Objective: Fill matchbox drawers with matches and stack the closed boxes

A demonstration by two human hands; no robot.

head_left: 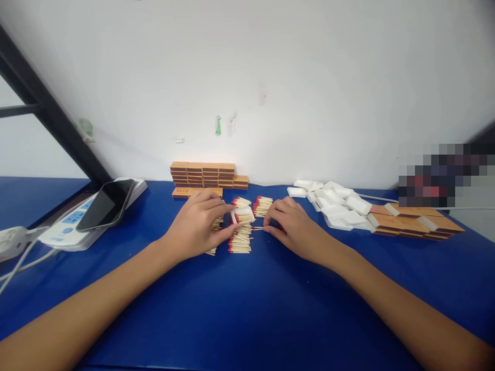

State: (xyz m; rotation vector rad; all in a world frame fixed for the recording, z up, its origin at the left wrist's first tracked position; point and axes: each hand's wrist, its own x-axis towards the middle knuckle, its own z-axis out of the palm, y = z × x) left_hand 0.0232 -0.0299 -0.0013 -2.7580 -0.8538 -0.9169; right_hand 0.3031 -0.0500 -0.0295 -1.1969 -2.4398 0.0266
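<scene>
My left hand (pixel 203 224) is closed on the left end of a small white matchbox tray (pixel 233 216), with fingers above and thumb below. Wooden matches with red heads (pixel 245 215) lie inside that tray. Opposite it, my right hand (pixel 290 226) pinches one or a few matches (pixel 257 228) just right of the tray; the exact number is hard to tell. Loose match piles surround the hands: one pile (pixel 240 245) below the tray, another (pixel 263 206) near my right fingers, and a third (pixel 217 224) partly hidden behind my left hand.
Orange matchboxes (pixel 203 174) stand stacked against the wall. At right are a heap of white trays (pixel 336 203) and more orange boxes (pixel 410 221). A phone (pixel 106 203) rests on a white power strip (pixel 64 234) at left, with cables beside it. The table (pixel 247 319) is blue.
</scene>
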